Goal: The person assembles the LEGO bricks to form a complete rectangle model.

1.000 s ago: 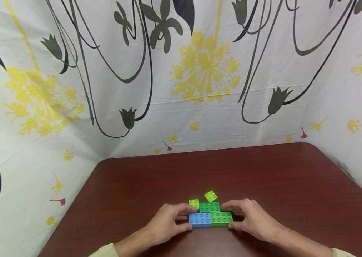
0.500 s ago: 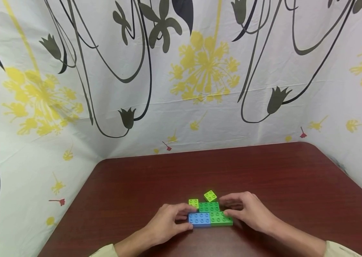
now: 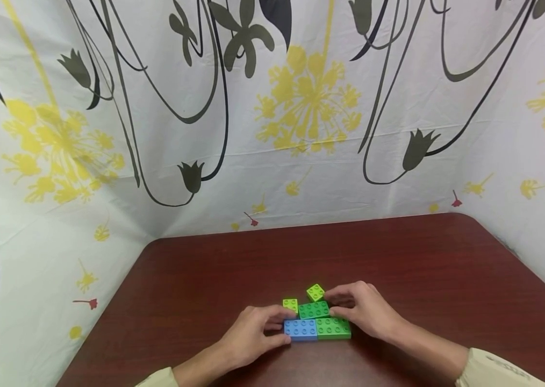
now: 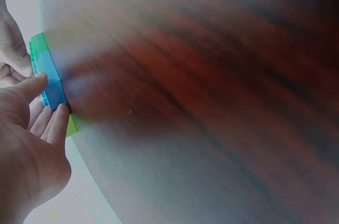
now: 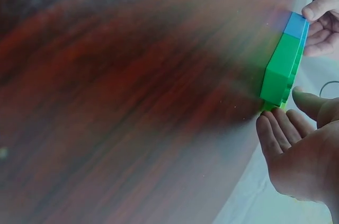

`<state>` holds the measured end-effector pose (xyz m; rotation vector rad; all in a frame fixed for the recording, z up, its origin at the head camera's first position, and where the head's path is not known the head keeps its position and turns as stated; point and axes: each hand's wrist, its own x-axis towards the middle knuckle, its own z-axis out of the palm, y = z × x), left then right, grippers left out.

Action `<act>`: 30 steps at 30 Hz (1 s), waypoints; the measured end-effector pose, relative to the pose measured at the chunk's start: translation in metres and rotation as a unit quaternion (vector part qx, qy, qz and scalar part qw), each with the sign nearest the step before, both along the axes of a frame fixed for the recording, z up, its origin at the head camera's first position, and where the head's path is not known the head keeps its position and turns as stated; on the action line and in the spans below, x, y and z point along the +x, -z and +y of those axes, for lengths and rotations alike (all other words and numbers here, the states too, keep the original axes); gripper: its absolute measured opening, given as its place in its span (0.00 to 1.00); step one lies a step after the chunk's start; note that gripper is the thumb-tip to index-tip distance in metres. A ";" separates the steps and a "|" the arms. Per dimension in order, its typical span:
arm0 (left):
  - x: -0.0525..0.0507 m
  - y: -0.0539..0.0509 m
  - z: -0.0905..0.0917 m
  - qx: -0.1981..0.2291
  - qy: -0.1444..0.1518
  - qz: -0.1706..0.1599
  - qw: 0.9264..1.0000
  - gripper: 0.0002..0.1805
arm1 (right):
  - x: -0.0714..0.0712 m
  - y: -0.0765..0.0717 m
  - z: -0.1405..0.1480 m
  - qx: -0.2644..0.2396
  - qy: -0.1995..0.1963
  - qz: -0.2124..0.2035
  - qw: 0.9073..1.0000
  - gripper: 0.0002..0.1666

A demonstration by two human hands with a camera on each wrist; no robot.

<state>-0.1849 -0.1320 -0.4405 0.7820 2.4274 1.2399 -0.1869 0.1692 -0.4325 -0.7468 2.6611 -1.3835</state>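
Note:
A blue brick (image 3: pixel 300 330) and a green brick (image 3: pixel 333 328) lie end to end near the table's front. My left hand (image 3: pixel 255 334) grips the blue brick's left end between thumb and fingers. Behind them sits a dark green brick (image 3: pixel 313 310), slightly turned, with a small lime brick (image 3: pixel 289 305) at its left. Another lime brick (image 3: pixel 315 292) lies farther back, rotated. My right hand (image 3: pixel 365 310) has its thumb tip at the dark green brick's right end and its fingertips against the rear lime brick. Those fingers look fairly straight in the right wrist view.
The bricks lie on a dark red-brown wooden table (image 3: pixel 234 263) with rounded far corners. A white cloth (image 3: pixel 243 134) with grey plant and yellow flower prints hangs behind and at both sides.
My right hand has left the green brick's right end and moved back and left. The dark green brick has turned slightly and the rear lime brick has shifted back a little. The left hand stays.

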 end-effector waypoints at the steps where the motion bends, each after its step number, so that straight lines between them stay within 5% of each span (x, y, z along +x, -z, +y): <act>1: 0.000 0.000 0.000 0.000 0.000 0.000 1.000 0.20 | -0.001 0.000 0.000 0.000 0.000 -0.001 1.000 0.19; 30: 0.001 -0.001 0.001 0.006 -0.001 -0.006 1.000 0.20 | -0.015 0.004 -0.002 0.007 -0.037 -0.018 0.999 0.20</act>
